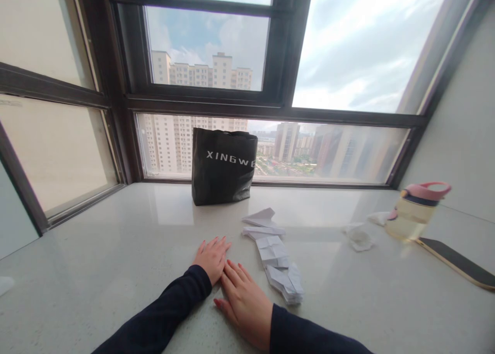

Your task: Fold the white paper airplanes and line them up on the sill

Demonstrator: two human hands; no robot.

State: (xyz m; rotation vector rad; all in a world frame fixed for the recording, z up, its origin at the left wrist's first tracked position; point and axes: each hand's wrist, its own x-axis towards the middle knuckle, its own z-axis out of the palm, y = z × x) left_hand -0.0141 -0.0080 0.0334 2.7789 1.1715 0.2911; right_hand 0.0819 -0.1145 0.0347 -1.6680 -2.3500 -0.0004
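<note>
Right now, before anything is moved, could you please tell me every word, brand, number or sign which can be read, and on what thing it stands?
"XINGWE": on the front of the black bag, in pale letters; the last letter bends at the edge, so "E" is probable, not certain.
Faint mark on the left window: too blurred to read.
No text can be made out on the paper, bottle or phone.

From my end I've got a wide lane left over the speckled white countertop (96, 261), but folded white papers (271, 248) crowd the bare right hand (247, 302) on its right and a boxy black bag (220, 176) blocks straight ahead.
</note>
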